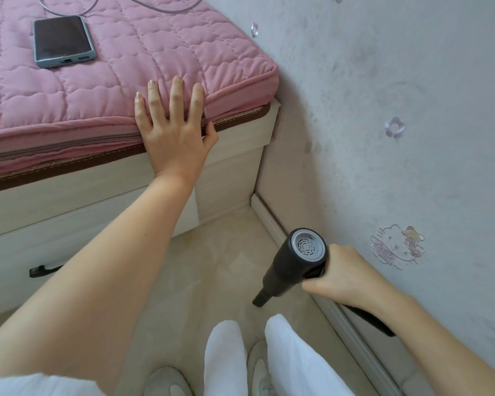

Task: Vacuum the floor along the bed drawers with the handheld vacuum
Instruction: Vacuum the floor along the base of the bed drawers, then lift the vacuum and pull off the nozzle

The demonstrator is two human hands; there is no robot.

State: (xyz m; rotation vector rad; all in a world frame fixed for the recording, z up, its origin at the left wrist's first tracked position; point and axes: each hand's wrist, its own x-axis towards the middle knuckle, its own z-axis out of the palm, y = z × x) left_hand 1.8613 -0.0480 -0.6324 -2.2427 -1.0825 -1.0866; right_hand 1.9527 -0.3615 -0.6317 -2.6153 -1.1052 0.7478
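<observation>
Leftmost, far: dark smartphone in grey case [63, 41], flat on pink quilted mattress [155, 52]. Below: pale wood bed drawer [69, 238] with black handle [45, 270]. Centre: left hand [173, 132], fingers spread straight, pressed on the mattress edge, thumb against the bed frame. Right, near: black handheld vacuum [293, 262], nozzle angled down toward the beige floor [212, 267] beside the white skirting board [272, 217]; right hand [340, 277] wraps its handle.

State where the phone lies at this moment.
In the head view the phone lies flat on the pink mattress, upper left, beyond the left hand and near a grey cable.
</observation>
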